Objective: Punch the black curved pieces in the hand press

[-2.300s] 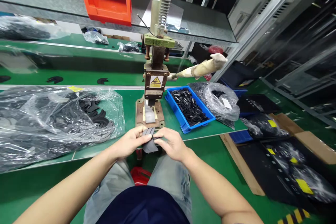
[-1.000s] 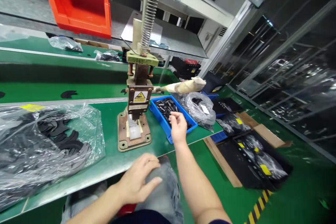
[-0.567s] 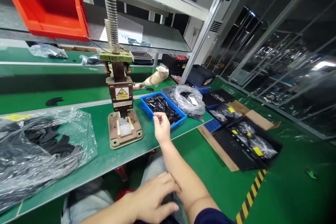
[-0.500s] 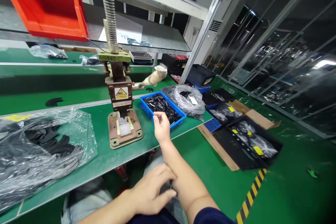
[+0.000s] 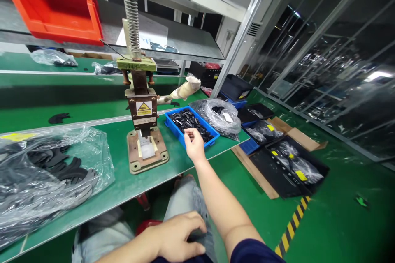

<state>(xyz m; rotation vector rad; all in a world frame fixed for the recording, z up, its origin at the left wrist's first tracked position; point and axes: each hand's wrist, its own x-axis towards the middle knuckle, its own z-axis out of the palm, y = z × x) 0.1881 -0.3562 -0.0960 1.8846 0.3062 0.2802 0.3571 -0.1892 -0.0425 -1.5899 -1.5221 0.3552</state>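
My right hand [image 5: 194, 144] is at the near edge of a blue tray [image 5: 177, 132] heaped with small black parts [image 5: 189, 121]. Its thumb and fingers are drawn together; anything between them is too small or hidden to make out. Low over my lap, my left hand [image 5: 182, 236] holds nothing, its thumb apart from the curved fingers. To the left of the tray stands a hand press [image 5: 142, 109] with a tall spring, a wrapped lever [image 5: 185, 89] and a metal base plate [image 5: 134, 156]. A pale block [image 5: 147, 150] sits on that plate.
A clear plastic bag [image 5: 98, 154] of curved black parts covers the bench's left end. Behind the tray lies another stuffed bag [image 5: 212, 115]. On the shelf above is a red bin [image 5: 61, 28]. Boxes with bagged items [image 5: 285, 160] stand on the floor at right.
My right hand has shifted slightly right, along the tray's near edge. My left hand has moved down, away from the right forearm, with its thumb still apart.
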